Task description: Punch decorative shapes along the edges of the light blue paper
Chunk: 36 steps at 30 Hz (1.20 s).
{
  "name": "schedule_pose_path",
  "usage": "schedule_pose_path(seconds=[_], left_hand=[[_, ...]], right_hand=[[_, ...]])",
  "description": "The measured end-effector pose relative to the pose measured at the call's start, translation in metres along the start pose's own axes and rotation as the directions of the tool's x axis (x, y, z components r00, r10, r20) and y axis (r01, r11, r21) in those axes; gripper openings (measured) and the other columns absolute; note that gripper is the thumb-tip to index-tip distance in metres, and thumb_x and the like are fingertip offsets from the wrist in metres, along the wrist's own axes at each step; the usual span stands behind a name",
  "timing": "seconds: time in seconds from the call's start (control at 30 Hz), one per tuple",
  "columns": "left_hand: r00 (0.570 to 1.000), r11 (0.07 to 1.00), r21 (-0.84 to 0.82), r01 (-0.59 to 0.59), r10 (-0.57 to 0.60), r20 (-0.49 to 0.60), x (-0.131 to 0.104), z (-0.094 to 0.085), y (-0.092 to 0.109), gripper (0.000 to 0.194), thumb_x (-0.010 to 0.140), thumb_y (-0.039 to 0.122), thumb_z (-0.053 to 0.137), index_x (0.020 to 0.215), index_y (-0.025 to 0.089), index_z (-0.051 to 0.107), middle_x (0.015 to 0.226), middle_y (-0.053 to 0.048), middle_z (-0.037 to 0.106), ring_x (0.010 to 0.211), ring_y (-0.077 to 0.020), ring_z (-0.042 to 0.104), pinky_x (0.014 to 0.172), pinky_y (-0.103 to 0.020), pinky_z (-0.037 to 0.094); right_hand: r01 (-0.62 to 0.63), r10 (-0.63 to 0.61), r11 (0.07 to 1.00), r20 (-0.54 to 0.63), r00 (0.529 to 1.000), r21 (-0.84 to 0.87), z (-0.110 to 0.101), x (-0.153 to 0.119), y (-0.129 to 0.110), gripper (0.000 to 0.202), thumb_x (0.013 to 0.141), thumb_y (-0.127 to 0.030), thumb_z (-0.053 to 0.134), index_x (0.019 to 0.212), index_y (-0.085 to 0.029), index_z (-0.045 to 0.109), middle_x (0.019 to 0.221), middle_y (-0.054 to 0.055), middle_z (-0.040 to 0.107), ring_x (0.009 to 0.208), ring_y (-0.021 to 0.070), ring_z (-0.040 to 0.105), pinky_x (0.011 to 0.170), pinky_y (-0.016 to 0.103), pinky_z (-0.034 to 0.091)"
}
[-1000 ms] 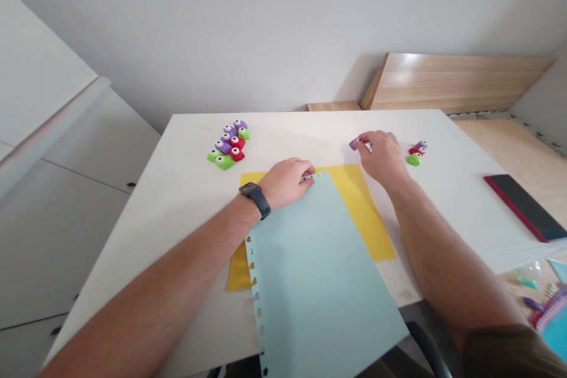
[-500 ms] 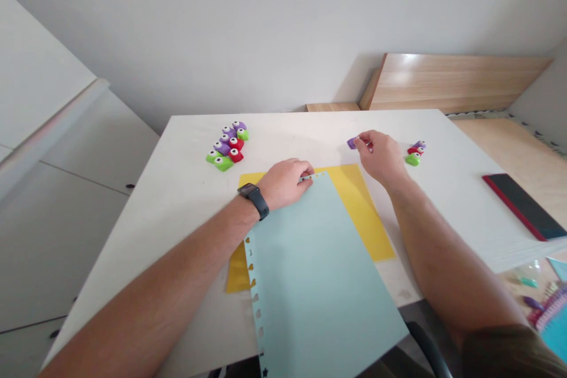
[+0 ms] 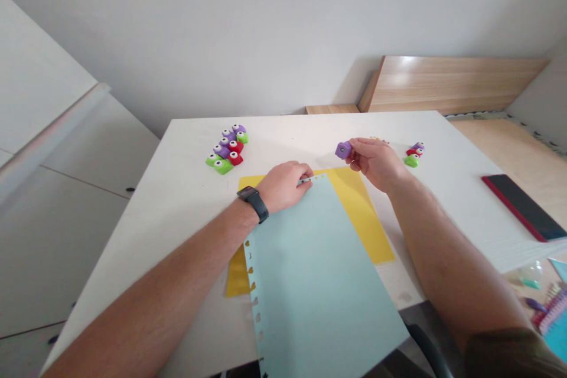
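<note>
My right hand is closed round the rear of a purple craft punch, lifted just off the table with its underside turned toward me. Along its left and top edges a light-blue paper sheet carries rows of small punched shapes, hearts among them. My left hand, wearing a dark watch on the wrist, pinches this sheet's top edge between thumb and fingers. Beneath it lies a yellow sheet. The blue sheet's lower end hangs over the table's front edge.
Several purple, red and green punches stand in a cluster at the left. Three more punches sit right of my right hand. Tiny paper bits lie behind that hand. A dark red-edged tablet-like object rests at the table's right edge.
My right hand has raised the purple punch and tipped it, bringing it slightly left and toward me. Paper bits behind the hand now show. My left hand and the sheet stay put.
</note>
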<state>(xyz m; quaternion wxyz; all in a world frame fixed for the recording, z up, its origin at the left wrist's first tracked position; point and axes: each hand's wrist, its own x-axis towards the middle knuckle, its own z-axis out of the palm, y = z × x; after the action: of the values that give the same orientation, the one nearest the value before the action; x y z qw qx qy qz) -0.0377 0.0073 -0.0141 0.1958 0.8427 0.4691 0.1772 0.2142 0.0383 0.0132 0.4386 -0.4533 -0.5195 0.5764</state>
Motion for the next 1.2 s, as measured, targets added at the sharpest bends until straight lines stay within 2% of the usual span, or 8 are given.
schedule_pose_path(seconds=[0.37,0.47,0.53,0.6,0.67,0.73,0.8,1.2], left_hand=[[1.0,1.0,0.016,0.007,-0.007,-0.002,0.0,0.0,0.0,0.022,0.092,0.029,0.061,0.108,0.02,0.073,0.103,-0.007,0.073,0.095,-0.0236,0.071,0.089,-0.036,0.055],[1.0,1.0,0.021,0.006,-0.006,0.002,0.0,0.0,0.0,0.021,0.092,0.029,0.061,0.107,0.02,0.073,0.103,-0.007,0.073,0.095,-0.0232,0.07,0.089,-0.036,0.054],[1.0,1.0,0.023,0.004,-0.004,0.001,0.0,0.0,0.001,0.021,0.092,0.029,0.061,0.107,0.02,0.073,0.103,-0.007,0.073,0.095,-0.0231,0.07,0.089,-0.036,0.054],[1.0,1.0,0.019,0.001,-0.001,0.0,-0.001,0.0,0.001,0.021,0.092,0.029,0.061,0.107,0.02,0.072,0.103,-0.008,0.073,0.095,-0.0233,0.07,0.089,-0.036,0.055],[1.0,1.0,0.015,0.0,0.0,-0.002,-0.001,0.0,0.001,0.02,0.093,0.029,0.061,0.107,0.02,0.072,0.103,-0.008,0.073,0.095,-0.0232,0.07,0.089,-0.036,0.055],[1.0,1.0,0.014,-0.003,0.003,-0.003,0.0,0.0,0.001,0.02,0.093,0.029,0.061,0.107,0.02,0.072,0.104,-0.008,0.073,0.096,-0.023,0.07,0.089,-0.036,0.055],[1.0,1.0,0.016,-0.006,0.006,-0.003,0.0,0.0,0.001,0.02,0.093,0.029,0.061,0.107,0.02,0.072,0.104,-0.008,0.074,0.096,-0.023,0.07,0.089,-0.035,0.055],[1.0,1.0,0.013,-0.013,0.013,-0.005,0.0,0.0,0.001,0.021,0.093,0.028,0.061,0.108,0.019,0.072,0.104,-0.008,0.074,0.097,-0.0232,0.07,0.087,-0.035,0.055]], right_hand=[[-0.094,0.08,0.988,0.119,0.99,0.121,0.007,-0.004,-0.002,0.026,0.085,-0.042,0.075,0.079,-0.017,0.068,0.077,0.004,0.06,0.068,0.0143,0.051,0.053,0.028,0.03],[-0.053,0.052,0.998,0.075,0.996,0.017,0.005,-0.002,-0.001,0.027,0.087,-0.045,0.071,0.08,-0.019,0.067,0.076,0.003,0.06,0.068,0.0151,0.05,0.055,0.029,0.031],[0.025,-0.036,0.982,-0.053,0.998,-0.185,0.003,-0.001,0.001,0.028,0.091,-0.046,0.066,0.082,-0.02,0.066,0.075,0.003,0.061,0.067,0.0161,0.05,0.058,0.031,0.035],[0.128,-0.251,0.855,-0.185,0.95,-0.503,-0.001,0.002,0.004,0.025,0.094,-0.045,0.061,0.088,-0.022,0.067,0.08,0.005,0.066,0.071,0.0189,0.054,0.067,0.035,0.041],[0.189,-0.483,0.586,-0.152,0.862,-0.788,-0.006,0.004,0.009,0.022,0.097,-0.04,0.057,0.096,-0.022,0.069,0.096,0.009,0.071,0.087,0.0247,0.059,0.082,0.041,0.045],[0.197,-0.55,0.331,-0.018,0.835,-0.923,-0.011,0.007,0.014,0.022,0.099,-0.035,0.053,0.1,-0.022,0.07,0.105,0.013,0.072,0.101,0.0304,0.059,0.093,0.047,0.044],[0.181,-0.507,0.198,0.057,0.86,-0.963,-0.016,0.009,0.018,0.022,0.1,-0.033,0.052,0.1,-0.021,0.072,0.104,0.014,0.073,0.103,0.0329,0.058,0.096,0.05,0.043],[0.228,-0.474,0.066,0.17,0.864,-0.972,-0.023,0.009,0.02,0.019,0.098,-0.028,0.056,0.101,-0.021,0.073,0.11,0.014,0.073,0.106,0.0332,0.059,0.095,0.048,0.043]])
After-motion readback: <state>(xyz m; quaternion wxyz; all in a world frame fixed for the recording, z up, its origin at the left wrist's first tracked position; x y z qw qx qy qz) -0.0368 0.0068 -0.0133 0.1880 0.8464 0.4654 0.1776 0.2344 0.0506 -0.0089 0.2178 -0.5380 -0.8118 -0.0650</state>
